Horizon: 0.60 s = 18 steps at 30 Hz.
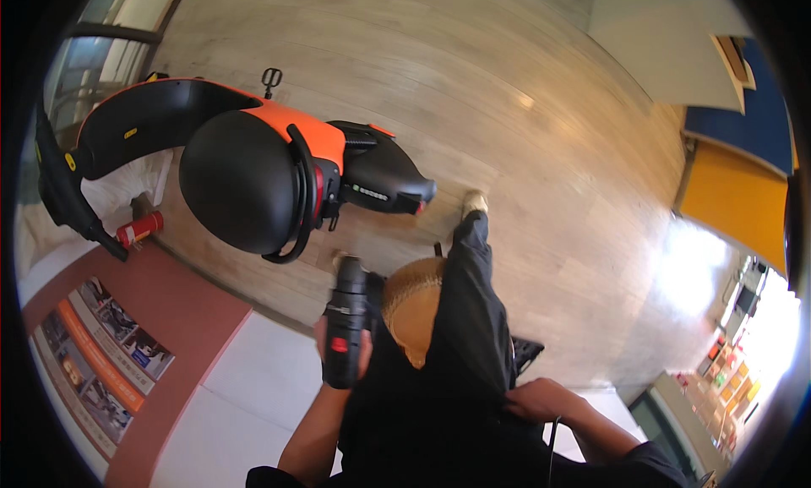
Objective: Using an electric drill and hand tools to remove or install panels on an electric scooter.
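My left hand (365,354) is wrapped around a black power tool (345,319). It looks like a cordless drill, with a thick round body and a red patch near its rear; its grip is mostly hidden beneath. My right hand (539,399) is low at my right hip, fingers curled in against my dark clothing. What they grip, if anything, is hidden. Between my arms hangs a tan, leather-like rounded piece (412,306) with a stitched edge. Ahead to the left, an orange and black scooter (291,120) with a black seat (238,179) is apart from both hands.
Beyond the scooter's front end lies a red fire extinguisher (139,228). A reddish-brown panel with a photo poster (106,353) and white panels (262,382) are at lower left. Wooden flooring (541,141) stretches ahead. Yellow (735,205) and blue furniture panels (739,120) stand at right.
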Motion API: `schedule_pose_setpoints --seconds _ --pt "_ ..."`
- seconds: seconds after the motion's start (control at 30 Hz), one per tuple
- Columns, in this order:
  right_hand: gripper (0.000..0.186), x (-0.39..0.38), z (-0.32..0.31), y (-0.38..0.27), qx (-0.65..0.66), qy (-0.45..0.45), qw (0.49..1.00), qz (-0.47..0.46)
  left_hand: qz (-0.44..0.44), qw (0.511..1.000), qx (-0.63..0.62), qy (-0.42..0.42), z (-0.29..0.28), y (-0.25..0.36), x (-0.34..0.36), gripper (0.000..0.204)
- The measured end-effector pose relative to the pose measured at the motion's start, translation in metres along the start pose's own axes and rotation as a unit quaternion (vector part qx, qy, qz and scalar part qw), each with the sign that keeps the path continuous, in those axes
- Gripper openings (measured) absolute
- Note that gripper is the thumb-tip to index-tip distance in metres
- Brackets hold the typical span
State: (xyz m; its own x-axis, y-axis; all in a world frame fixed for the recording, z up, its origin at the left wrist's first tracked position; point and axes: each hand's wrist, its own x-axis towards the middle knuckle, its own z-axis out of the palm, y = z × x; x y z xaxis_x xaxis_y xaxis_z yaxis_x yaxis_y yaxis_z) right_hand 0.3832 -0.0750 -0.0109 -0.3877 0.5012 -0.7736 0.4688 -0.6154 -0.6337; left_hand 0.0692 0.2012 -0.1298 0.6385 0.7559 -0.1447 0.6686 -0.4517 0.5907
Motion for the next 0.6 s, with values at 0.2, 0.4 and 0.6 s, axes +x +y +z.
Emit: schedule_pose_setpoints --seconds 0.2,0.4,0.6 --pt "0.102 0.176 -0.106 -0.030 0.143 0.274 0.931 -0.195 -0.101 0.972 -0.090 -0.194 0.144 -0.046 0.029 0.036" --pt "0.109 0.338 -0.060 -0.008 0.254 0.297 0.873 -0.292 0.000 0.972 -0.203 0.119 0.173 -0.027 0.092 0.030" --pt "0.046 0.377 -0.037 -0.009 0.040 0.439 0.832 -0.337 0.019 0.977 -0.189 0.101 0.170 -0.043 0.060 0.043"
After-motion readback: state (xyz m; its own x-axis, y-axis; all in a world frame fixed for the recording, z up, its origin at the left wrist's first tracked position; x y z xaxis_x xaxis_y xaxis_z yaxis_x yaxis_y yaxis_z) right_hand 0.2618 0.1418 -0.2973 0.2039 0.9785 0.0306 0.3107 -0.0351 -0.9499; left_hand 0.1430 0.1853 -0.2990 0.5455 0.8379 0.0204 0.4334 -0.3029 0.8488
